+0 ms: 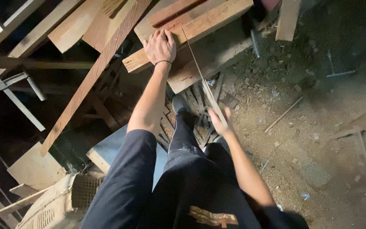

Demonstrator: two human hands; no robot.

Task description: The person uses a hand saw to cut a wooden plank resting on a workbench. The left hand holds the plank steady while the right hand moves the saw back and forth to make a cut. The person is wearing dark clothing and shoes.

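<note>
My left hand [159, 44] lies flat with spread fingers on a pale wooden beam [217, 17], which rests across a pile of boards at the top. My right hand [220, 123] is closed around the handle of a hand saw [200, 74]. The thin blade is seen edge-on and runs up and to the left, meeting the beam just to the right of my left hand. A dark band circles my left wrist. My dark trousers and one grey shoe [179, 103] show below, between my arms.
A long reddish plank [92, 74] leans diagonally at the left, over other boards and white metal bars [18, 99]. A pale board [106, 150] and a wire-mesh basket [85, 191] sit at lower left. Sawdust, offcuts and a thin stick [282, 114] cover the floor at right.
</note>
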